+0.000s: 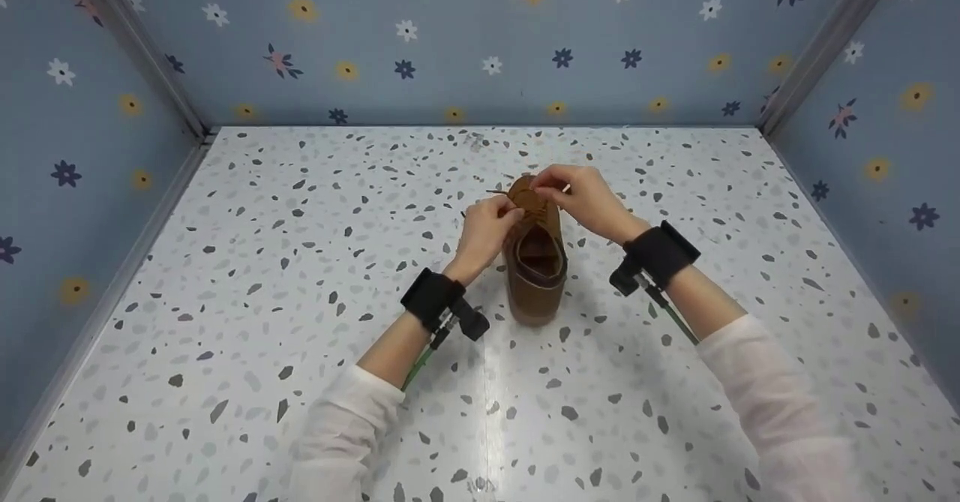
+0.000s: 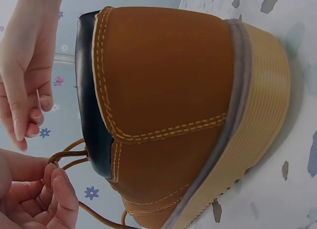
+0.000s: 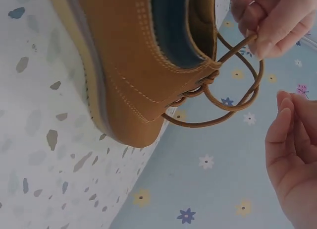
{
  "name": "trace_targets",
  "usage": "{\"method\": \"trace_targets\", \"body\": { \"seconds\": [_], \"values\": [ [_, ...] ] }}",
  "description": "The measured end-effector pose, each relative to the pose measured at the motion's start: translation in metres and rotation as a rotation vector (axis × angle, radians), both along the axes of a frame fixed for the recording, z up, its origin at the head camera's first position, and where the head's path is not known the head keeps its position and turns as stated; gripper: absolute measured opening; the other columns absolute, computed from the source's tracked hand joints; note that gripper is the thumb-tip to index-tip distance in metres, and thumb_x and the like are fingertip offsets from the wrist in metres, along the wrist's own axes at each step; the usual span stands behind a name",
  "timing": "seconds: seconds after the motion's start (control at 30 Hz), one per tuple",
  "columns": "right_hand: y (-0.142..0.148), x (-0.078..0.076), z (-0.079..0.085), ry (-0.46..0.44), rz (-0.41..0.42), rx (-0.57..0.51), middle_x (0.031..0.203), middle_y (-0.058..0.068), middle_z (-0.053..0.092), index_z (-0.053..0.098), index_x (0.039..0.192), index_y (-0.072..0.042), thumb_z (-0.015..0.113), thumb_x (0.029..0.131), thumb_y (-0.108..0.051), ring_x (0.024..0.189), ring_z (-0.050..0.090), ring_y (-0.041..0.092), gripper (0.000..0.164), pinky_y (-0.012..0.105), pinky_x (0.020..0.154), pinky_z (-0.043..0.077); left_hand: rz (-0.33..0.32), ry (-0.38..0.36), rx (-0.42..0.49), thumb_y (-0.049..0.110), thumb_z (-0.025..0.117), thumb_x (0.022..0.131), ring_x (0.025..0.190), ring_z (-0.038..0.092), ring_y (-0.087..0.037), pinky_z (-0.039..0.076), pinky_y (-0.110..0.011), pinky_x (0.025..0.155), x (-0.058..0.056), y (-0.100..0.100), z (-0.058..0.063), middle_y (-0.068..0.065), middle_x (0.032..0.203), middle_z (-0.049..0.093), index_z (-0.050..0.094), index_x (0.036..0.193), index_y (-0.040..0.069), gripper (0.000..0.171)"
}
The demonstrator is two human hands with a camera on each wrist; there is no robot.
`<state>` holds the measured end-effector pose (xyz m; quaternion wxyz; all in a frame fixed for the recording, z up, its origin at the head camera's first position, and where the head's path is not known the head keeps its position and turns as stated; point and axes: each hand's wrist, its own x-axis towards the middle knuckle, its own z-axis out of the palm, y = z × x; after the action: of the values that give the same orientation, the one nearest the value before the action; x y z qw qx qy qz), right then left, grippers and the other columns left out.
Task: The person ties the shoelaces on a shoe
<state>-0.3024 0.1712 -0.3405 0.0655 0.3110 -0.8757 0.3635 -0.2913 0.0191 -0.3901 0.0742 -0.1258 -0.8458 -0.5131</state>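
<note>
A brown lace-up shoe [image 1: 531, 303] with a dark padded collar [image 3: 171, 28] stands on the speckled surface, its toe pointing away. My left hand [image 1: 484, 232] is at the left of the lacing and pinches a brown shoelace [image 2: 69, 153] between thumb and fingers. From the eyelets the lace [image 3: 237, 108] hangs out in loops, as the right wrist view shows. My right hand [image 1: 589, 198] hovers over the toe side, its fingers loosely bent and the tips close together. No lace shows between those fingertips [image 3: 283, 97] in the right wrist view.
Black camera bands sit on both wrists, with green cables [image 1: 679, 322] running back along the arms. Blue flower-patterned panels [image 1: 480, 37] wall in the white speckled tabletop [image 1: 300, 299] at the back and both sides.
</note>
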Motion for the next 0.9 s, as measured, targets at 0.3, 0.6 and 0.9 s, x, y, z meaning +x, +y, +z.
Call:
{"method": "trace_targets", "body": {
  "seconds": [0.3, 0.6, 0.9],
  "values": [
    [-0.003, -0.003, -0.01, 0.038, 0.118, 0.049, 0.08, 0.0, 0.049, 0.051, 0.087, -0.009, 0.05, 0.067, -0.007, 0.069, 0.044, 0.008, 0.02, 0.029, 0.059, 0.035, 0.001, 0.053, -0.011, 0.023, 0.051, 0.067, 0.039, 0.04, -0.008, 0.031, -0.021, 0.035, -0.001, -0.002, -0.002, 0.001, 0.05, 0.045, 0.05, 0.061, 0.01, 0.014],
    [-0.006, -0.005, -0.019, 0.135, 0.151, 0.14, 0.077, -0.002, 0.049, 0.052, 0.086, -0.01, 0.053, 0.065, -0.009, 0.067, 0.043, 0.005, 0.021, 0.018, 0.056, 0.034, -0.038, 0.017, 0.115, 0.021, 0.052, 0.065, 0.039, 0.044, -0.016, 0.033, -0.022, 0.033, 0.0, -0.003, -0.003, -0.004, 0.051, 0.048, 0.051, 0.061, 0.008, 0.014],
    [-0.009, -0.007, -0.023, 0.179, 0.093, 0.238, 0.067, -0.005, 0.046, 0.053, 0.076, -0.013, 0.053, 0.066, -0.018, 0.061, 0.041, 0.004, 0.011, 0.015, 0.051, 0.033, -0.007, 0.011, 0.17, 0.031, 0.053, 0.06, 0.036, 0.044, -0.013, 0.034, -0.028, 0.031, -0.026, 0.002, -0.037, -0.003, 0.051, 0.049, 0.053, 0.062, 0.009, 0.021]
  ]
}}
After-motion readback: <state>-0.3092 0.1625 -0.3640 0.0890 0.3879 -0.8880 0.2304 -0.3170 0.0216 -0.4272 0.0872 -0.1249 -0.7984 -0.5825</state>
